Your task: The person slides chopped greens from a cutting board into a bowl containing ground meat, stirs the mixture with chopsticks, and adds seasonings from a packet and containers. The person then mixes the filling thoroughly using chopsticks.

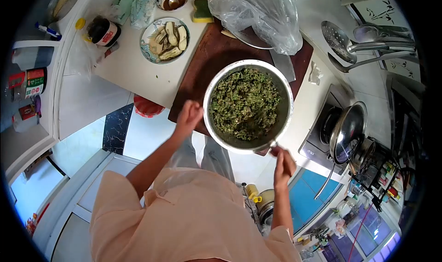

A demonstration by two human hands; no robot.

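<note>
A large metal bowl (208, 132) sits on a dark brown cutting board (193, 84), toward its front edge. Inside is a chopped green and brown filling (244, 101), blurred in its lower part. My left hand (189, 116) is at the bowl's left rim, fingers closed against the edge. At the lower right rim, my right hand (283, 164) is closed around the handle of a utensil (273, 144); its working end is hidden in the filling, so I cannot tell its kind. Behind the bowl, a cleaver blade (283, 66) lies on the board.
A plate of cooked eggplant strips (170, 40), a sauce bowl (172, 2) and a sponge (201, 11) stand at the back left. Clear plastic bags (260, 13) cover the board's far end. To the right are a stove (317, 128) with a wok (348, 133) and hanging ladles (340, 41).
</note>
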